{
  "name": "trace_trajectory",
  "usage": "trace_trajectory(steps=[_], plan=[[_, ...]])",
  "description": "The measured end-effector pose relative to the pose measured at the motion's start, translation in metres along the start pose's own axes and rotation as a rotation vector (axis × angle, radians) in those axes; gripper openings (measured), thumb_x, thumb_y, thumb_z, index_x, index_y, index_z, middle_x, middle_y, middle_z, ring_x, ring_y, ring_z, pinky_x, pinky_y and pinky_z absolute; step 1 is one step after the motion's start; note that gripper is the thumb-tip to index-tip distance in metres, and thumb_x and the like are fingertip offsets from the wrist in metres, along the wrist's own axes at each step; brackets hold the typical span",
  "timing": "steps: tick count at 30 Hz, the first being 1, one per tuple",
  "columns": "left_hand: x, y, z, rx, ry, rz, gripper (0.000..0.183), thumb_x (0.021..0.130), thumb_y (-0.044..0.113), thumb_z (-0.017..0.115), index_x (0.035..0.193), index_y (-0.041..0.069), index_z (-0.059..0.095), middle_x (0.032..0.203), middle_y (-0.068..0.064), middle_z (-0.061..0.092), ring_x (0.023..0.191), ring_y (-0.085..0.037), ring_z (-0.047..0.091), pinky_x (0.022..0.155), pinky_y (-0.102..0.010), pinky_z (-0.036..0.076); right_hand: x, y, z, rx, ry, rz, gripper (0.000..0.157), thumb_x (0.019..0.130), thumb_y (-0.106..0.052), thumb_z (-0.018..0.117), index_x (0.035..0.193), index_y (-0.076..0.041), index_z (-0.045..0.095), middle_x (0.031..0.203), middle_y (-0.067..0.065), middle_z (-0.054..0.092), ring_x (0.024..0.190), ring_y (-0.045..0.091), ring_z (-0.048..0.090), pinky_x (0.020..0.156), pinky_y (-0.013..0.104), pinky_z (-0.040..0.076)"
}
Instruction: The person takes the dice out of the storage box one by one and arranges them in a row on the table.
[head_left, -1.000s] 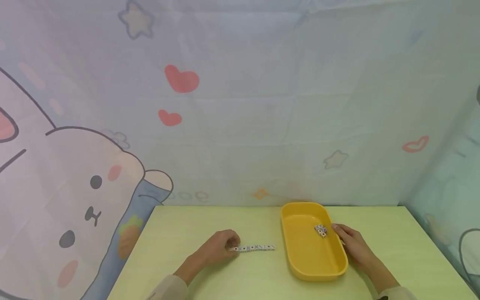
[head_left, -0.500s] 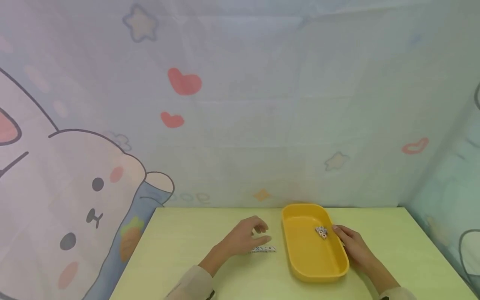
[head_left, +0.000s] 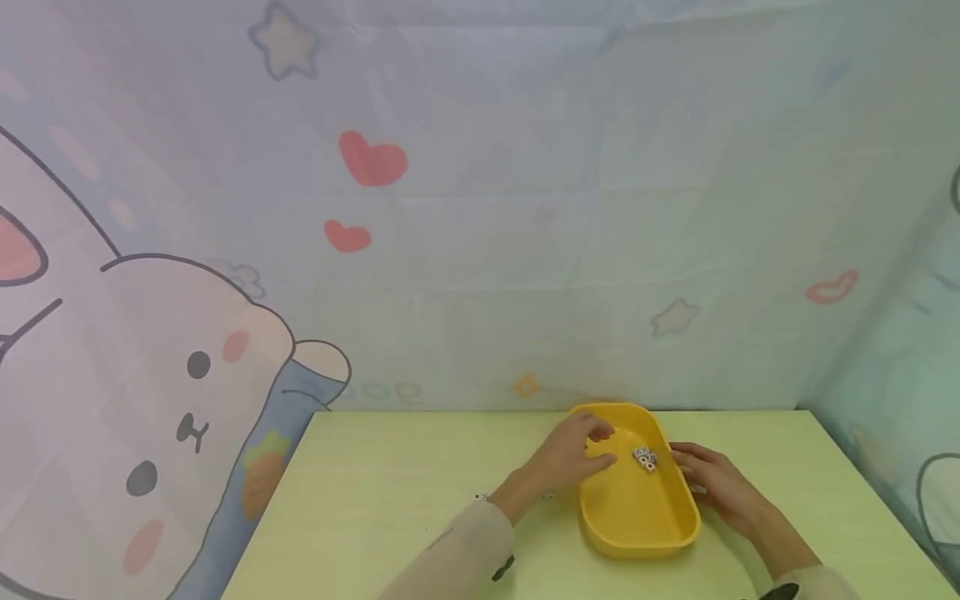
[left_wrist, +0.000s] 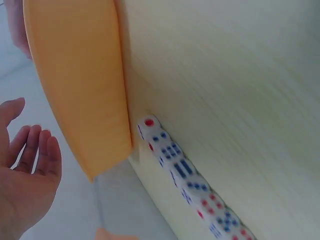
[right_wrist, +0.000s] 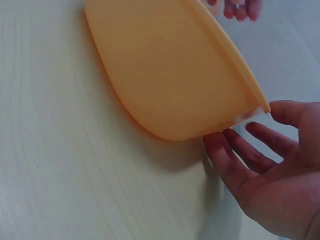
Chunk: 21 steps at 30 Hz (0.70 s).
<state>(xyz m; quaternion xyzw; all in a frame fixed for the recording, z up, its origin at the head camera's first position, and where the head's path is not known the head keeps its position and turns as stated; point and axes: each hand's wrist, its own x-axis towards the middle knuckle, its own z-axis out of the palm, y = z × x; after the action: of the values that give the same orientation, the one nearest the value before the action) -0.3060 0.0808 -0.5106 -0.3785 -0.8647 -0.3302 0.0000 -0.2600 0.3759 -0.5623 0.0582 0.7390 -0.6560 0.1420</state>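
My left hand [head_left: 570, 450] is over the left part of a yellow plastic tray [head_left: 637, 521], its fingers spread apart. In the left wrist view, no object shows in that hand [left_wrist: 30, 185]. Several small white dice [head_left: 645, 459] lie clustered inside the tray near its right wall. My right hand [head_left: 716, 483] holds the tray's right side; in the right wrist view, the thumb is at the rim and the fingers [right_wrist: 235, 160] lie against the outer wall. A straight row of dice [left_wrist: 182, 170] stands on the table left of the tray, mostly hidden by my left forearm in the head view.
The pale yellow-green table [head_left: 397, 475] ends at a hanging cloth [head_left: 480, 250] with a printed rabbit, hearts and stars. Another cloth wall [head_left: 915, 400] rises at the right, with a dark curved line on it.
My left hand has left the left end of the dice row and moved right, over the tray, its fingers spreading. My right hand shifted slightly at the tray's side.
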Motion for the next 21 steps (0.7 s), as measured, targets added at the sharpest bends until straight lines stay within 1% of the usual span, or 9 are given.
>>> trace_trajectory(steps=[3, 5, 8, 10, 13, 15, 18, 21], plan=[[0.017, 0.005, 0.012, -0.013, -0.013, -0.027, 0.037, 0.101, 0.028, 0.076, 0.132, 0.009, 0.067, 0.122, 0.001, 0.065, 0.112, -0.013, 0.065, 0.093, -0.015, 0.050, 0.000, -0.001, -0.001, -0.023, -0.037, 0.010, 0.074, 0.112, -0.044, 0.053, 0.161, 0.006, 0.030, 0.156, 0.027, 0.047, 0.135, 0.037, 0.055, 0.101, 0.051, 0.056], [0.026, 0.008, 0.020, 0.000, -0.024, -0.059, 0.039, 0.099, 0.027, 0.078, 0.131, 0.009, 0.067, 0.121, 0.002, 0.065, 0.111, -0.011, 0.065, 0.093, -0.015, 0.050, -0.001, 0.001, 0.001, -0.020, -0.054, 0.013, 0.074, 0.113, -0.044, 0.050, 0.161, 0.007, 0.028, 0.160, 0.029, 0.042, 0.143, 0.043, 0.046, 0.103, 0.053, 0.055], [0.032, 0.012, 0.027, 0.066, -0.042, -0.127, 0.041, 0.097, 0.026, 0.081, 0.132, 0.010, 0.067, 0.122, 0.004, 0.064, 0.113, -0.008, 0.063, 0.096, -0.015, 0.049, -0.004, 0.006, 0.008, -0.002, -0.066, 0.013, 0.076, 0.113, -0.047, 0.048, 0.161, 0.008, 0.027, 0.162, 0.029, 0.039, 0.150, 0.048, 0.035, 0.106, 0.054, 0.052], [0.035, 0.015, 0.031, 0.120, -0.043, -0.167, 0.042, 0.095, 0.025, 0.083, 0.132, 0.013, 0.067, 0.123, 0.006, 0.064, 0.114, -0.006, 0.062, 0.098, -0.017, 0.049, -0.005, 0.010, 0.012, 0.013, -0.062, 0.011, 0.076, 0.113, -0.047, 0.048, 0.161, 0.009, 0.028, 0.162, 0.028, 0.038, 0.152, 0.048, 0.031, 0.108, 0.054, 0.051], [0.040, 0.019, 0.035, 0.169, -0.050, -0.199, 0.043, 0.094, 0.025, 0.084, 0.133, 0.015, 0.067, 0.124, 0.008, 0.065, 0.114, -0.004, 0.061, 0.099, -0.017, 0.048, -0.007, 0.014, 0.014, 0.016, -0.027, 0.001, 0.076, 0.112, -0.048, 0.049, 0.159, 0.009, 0.032, 0.161, 0.028, 0.041, 0.152, 0.048, 0.032, 0.107, 0.053, 0.052], [0.043, 0.019, 0.039, 0.169, -0.058, -0.200, 0.042, 0.094, 0.024, 0.083, 0.132, 0.016, 0.067, 0.122, 0.009, 0.065, 0.113, -0.003, 0.061, 0.098, -0.016, 0.048, -0.008, 0.016, 0.014, 0.015, -0.004, -0.002, 0.075, 0.113, -0.048, 0.048, 0.159, 0.009, 0.033, 0.160, 0.027, 0.042, 0.151, 0.047, 0.033, 0.106, 0.052, 0.053], [0.047, 0.017, 0.048, 0.157, -0.072, -0.195, 0.040, 0.095, 0.024, 0.083, 0.131, 0.016, 0.068, 0.119, 0.010, 0.065, 0.109, -0.002, 0.061, 0.095, -0.014, 0.049, -0.011, 0.018, 0.014, 0.012, 0.031, -0.003, 0.072, 0.113, -0.047, 0.047, 0.157, 0.009, 0.036, 0.157, 0.026, 0.046, 0.148, 0.045, 0.039, 0.103, 0.051, 0.055], [0.048, 0.015, 0.057, 0.178, -0.089, -0.203, 0.040, 0.095, 0.024, 0.083, 0.132, 0.017, 0.069, 0.119, 0.011, 0.064, 0.108, -0.001, 0.060, 0.094, -0.015, 0.049, -0.014, 0.021, 0.015, 0.004, 0.037, -0.008, 0.070, 0.114, -0.046, 0.045, 0.156, 0.009, 0.037, 0.156, 0.026, 0.048, 0.146, 0.041, 0.043, 0.103, 0.049, 0.056]])
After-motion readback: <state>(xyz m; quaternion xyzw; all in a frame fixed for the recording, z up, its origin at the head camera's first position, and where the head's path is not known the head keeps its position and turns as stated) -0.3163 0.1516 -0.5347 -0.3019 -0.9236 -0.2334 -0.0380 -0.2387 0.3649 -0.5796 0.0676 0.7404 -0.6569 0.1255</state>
